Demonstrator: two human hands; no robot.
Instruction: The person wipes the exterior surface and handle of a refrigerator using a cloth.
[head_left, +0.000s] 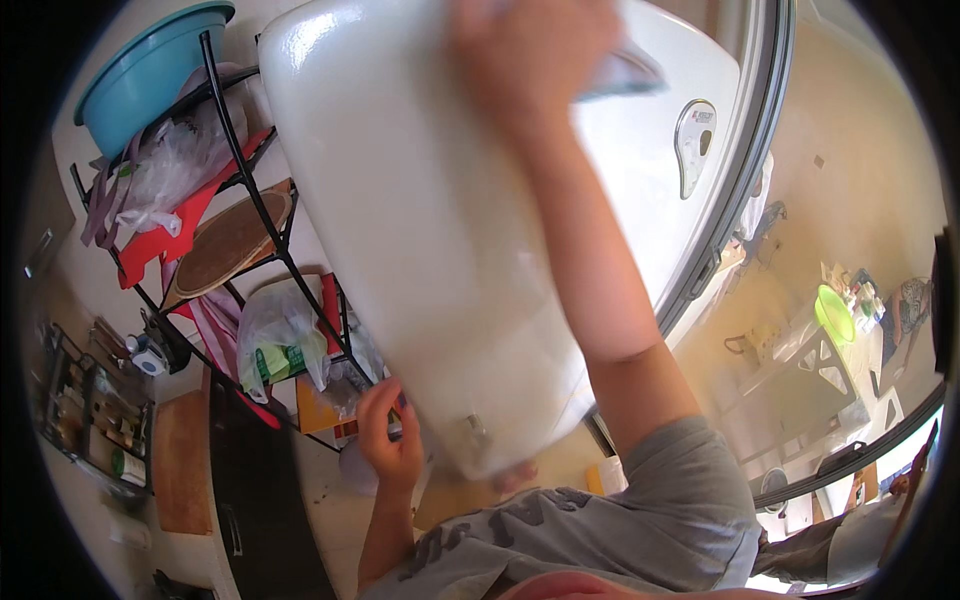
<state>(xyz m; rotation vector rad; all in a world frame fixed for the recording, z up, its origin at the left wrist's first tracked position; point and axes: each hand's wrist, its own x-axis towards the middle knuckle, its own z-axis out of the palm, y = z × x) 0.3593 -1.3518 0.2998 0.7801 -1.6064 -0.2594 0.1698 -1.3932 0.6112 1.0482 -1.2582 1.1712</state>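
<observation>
A large white glossy appliance door or panel (420, 225), with an oval badge (696, 146) at its upper right, fills the middle of the view. My right hand (536, 60) lies over its upper part, blurred, closed on a light cloth (634, 71) that sticks out to the right. Near the panel's lower left edge is my left hand (390, 431), its fingers curled beside the rack; whether it grips anything is hard to tell. A small knob-like piece (475, 426) shows near the panel's lower end.
On the left, a black metal rack (262, 195) holds a blue basin (154, 79), plastic bags (281, 337) and an oval woven board (232, 244). A sliding door frame (720, 240) runs along the right. Beyond it are a green basin (834, 315) and people.
</observation>
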